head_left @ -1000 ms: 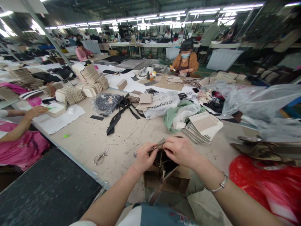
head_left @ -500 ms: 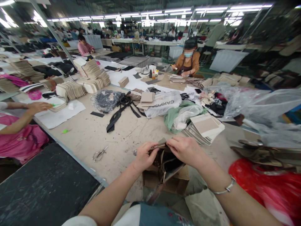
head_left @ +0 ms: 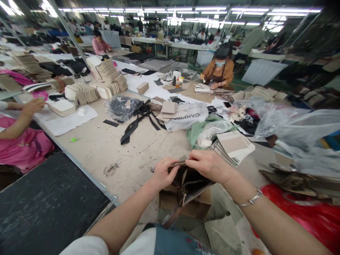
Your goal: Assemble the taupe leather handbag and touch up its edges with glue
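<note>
Both my hands grip the top edge of a dark brown bag piece [head_left: 192, 182] with an open mouth and light inner edges. My left hand [head_left: 164, 173] pinches the edge on the left, thumb on the near side. My right hand [head_left: 208, 164] is closed on the same edge a little to the right. A small greyish-brown flap sticks up between them. Below the bag piece stands a cardboard box [head_left: 199, 205]. Scissors [head_left: 112, 168] lie on the table to the left of my left hand. Just beyond my right hand is a stack of beige and white panels [head_left: 235, 145].
A green plastic bag [head_left: 195, 132], a white printed bag [head_left: 186, 117] and black straps [head_left: 132, 127] lie ahead. Red plastic [head_left: 297, 212] is at right. A co-worker in pink [head_left: 23, 141] sits left; another in brown [head_left: 219, 72] works across the table.
The view has shifted slightly. My right hand has slid a little left along the edge, and both hands keep their grip. The co-worker's hand at left has drawn back from the white panels.
</note>
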The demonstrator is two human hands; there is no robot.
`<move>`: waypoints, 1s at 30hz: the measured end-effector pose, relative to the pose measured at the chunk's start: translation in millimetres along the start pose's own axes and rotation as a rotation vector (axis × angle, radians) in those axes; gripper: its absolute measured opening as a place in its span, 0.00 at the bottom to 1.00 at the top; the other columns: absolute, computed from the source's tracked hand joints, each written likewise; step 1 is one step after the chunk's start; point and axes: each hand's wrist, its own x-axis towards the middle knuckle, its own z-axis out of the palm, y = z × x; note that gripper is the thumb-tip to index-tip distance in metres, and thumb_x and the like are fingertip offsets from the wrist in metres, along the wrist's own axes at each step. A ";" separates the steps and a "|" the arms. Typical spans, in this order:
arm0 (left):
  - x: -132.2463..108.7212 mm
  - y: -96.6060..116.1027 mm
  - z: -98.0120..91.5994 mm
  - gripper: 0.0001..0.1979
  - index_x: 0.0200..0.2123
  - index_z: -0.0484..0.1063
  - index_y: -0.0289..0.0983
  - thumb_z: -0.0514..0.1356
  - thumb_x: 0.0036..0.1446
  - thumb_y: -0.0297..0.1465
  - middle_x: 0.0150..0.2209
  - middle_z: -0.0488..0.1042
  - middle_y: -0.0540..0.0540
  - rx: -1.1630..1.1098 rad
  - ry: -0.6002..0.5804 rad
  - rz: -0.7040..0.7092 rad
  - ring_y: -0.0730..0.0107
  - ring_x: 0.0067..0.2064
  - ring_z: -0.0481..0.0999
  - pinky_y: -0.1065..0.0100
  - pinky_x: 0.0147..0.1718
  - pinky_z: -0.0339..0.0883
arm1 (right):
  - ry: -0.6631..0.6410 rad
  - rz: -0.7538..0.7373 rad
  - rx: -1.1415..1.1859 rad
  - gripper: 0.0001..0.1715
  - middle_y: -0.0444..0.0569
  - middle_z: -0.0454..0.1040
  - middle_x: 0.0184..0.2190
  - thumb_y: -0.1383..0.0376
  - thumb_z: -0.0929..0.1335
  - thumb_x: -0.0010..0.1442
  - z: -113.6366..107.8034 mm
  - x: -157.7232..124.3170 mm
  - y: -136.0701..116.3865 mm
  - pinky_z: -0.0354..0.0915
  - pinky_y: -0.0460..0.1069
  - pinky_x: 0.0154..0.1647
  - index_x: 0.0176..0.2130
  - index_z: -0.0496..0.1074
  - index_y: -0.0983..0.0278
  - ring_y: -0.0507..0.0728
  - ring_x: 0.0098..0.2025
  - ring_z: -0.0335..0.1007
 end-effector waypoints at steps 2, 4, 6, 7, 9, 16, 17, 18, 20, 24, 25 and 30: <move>-0.1 -0.3 -0.1 0.08 0.42 0.72 0.37 0.57 0.59 0.28 0.36 0.77 0.44 -0.001 0.000 -0.006 0.66 0.38 0.75 0.64 0.38 0.71 | 0.002 -0.021 0.006 0.13 0.44 0.65 0.29 0.69 0.60 0.66 1.9 0.9 0.7 0.51 0.47 0.30 0.32 0.69 0.62 0.51 0.30 0.57; 0.0 0.1 -0.5 0.08 0.42 0.72 0.37 0.57 0.59 0.28 0.36 0.77 0.44 -0.003 0.003 -0.011 0.65 0.38 0.75 0.64 0.38 0.71 | 0.015 -0.035 0.015 0.13 0.44 0.64 0.28 0.69 0.60 0.66 4.5 0.6 1.3 0.52 0.47 0.30 0.32 0.70 0.63 0.51 0.30 0.57; 0.2 1.0 -0.8 0.08 0.41 0.72 0.36 0.57 0.59 0.28 0.36 0.77 0.44 -0.005 0.002 -0.012 0.65 0.38 0.75 0.63 0.38 0.71 | 0.030 -0.047 0.025 0.13 0.45 0.65 0.28 0.68 0.60 0.66 7.0 -0.9 2.3 0.52 0.47 0.31 0.34 0.71 0.63 0.51 0.30 0.58; 0.3 1.4 -0.8 0.08 0.41 0.72 0.36 0.57 0.59 0.28 0.36 0.77 0.44 -0.007 0.002 -0.010 0.65 0.38 0.75 0.64 0.38 0.71 | 0.035 -0.051 0.029 0.13 0.45 0.65 0.28 0.68 0.60 0.66 8.1 -1.9 2.9 0.53 0.47 0.31 0.35 0.71 0.63 0.51 0.31 0.58; 0.4 1.8 -0.4 0.08 0.42 0.72 0.36 0.57 0.59 0.28 0.36 0.77 0.44 -0.009 0.004 -0.007 0.66 0.38 0.75 0.64 0.39 0.71 | 0.035 -0.052 0.023 0.12 0.46 0.66 0.28 0.68 0.60 0.66 9.2 -3.7 4.0 0.53 0.47 0.32 0.36 0.72 0.63 0.52 0.32 0.59; 0.4 -0.8 1.6 0.08 0.42 0.72 0.36 0.57 0.58 0.28 0.35 0.76 0.44 0.002 0.011 0.013 0.66 0.37 0.75 0.64 0.38 0.70 | -0.055 -0.056 -0.026 0.13 0.46 0.66 0.29 0.69 0.58 0.67 5.1 -1.7 2.9 0.52 0.48 0.32 0.36 0.70 0.63 0.53 0.31 0.58; 0.3 -0.9 1.5 0.08 0.42 0.72 0.36 0.58 0.58 0.28 0.35 0.76 0.44 0.001 0.014 0.016 0.66 0.37 0.75 0.64 0.38 0.70 | -0.072 -0.057 -0.022 0.13 0.46 0.66 0.29 0.69 0.58 0.67 4.7 -0.9 2.1 0.52 0.48 0.32 0.36 0.70 0.63 0.53 0.31 0.58; 0.2 -0.8 1.2 0.08 0.42 0.72 0.36 0.58 0.58 0.28 0.35 0.76 0.44 -0.001 0.016 0.018 0.66 0.37 0.75 0.64 0.38 0.70 | -0.081 -0.056 -0.014 0.13 0.46 0.66 0.29 0.69 0.58 0.67 4.5 -0.1 1.2 0.52 0.48 0.32 0.36 0.70 0.64 0.53 0.32 0.58; -0.1 -0.3 0.8 0.08 0.42 0.72 0.37 0.57 0.58 0.28 0.35 0.76 0.45 -0.003 0.014 0.022 0.66 0.37 0.75 0.64 0.38 0.70 | -0.088 -0.047 0.007 0.13 0.46 0.65 0.29 0.70 0.58 0.66 4.5 1.2 -0.6 0.51 0.48 0.32 0.35 0.69 0.64 0.53 0.31 0.57; -0.6 0.6 0.9 0.09 0.43 0.71 0.37 0.56 0.59 0.27 0.35 0.76 0.45 0.008 -0.003 0.016 0.66 0.38 0.75 0.64 0.38 0.70 | -0.121 -0.014 0.043 0.12 0.46 0.65 0.29 0.71 0.58 0.66 4.3 1.0 -4.5 0.51 0.48 0.33 0.35 0.68 0.64 0.53 0.32 0.58; -0.6 0.7 1.1 0.09 0.43 0.71 0.37 0.56 0.59 0.27 0.35 0.76 0.44 0.012 -0.004 0.018 0.66 0.38 0.74 0.64 0.38 0.70 | -0.132 -0.001 0.049 0.12 0.46 0.65 0.29 0.71 0.58 0.66 4.1 0.4 -5.3 0.51 0.48 0.33 0.36 0.68 0.64 0.53 0.32 0.58; 0.6 0.8 1.0 0.10 0.44 0.71 0.37 0.56 0.59 0.26 0.37 0.76 0.44 0.003 -0.005 0.032 0.66 0.40 0.75 0.65 0.40 0.70 | -0.125 0.131 0.026 0.11 0.45 0.64 0.30 0.70 0.59 0.65 2.7 -4.8 -5.1 0.49 0.48 0.29 0.35 0.69 0.64 0.52 0.30 0.57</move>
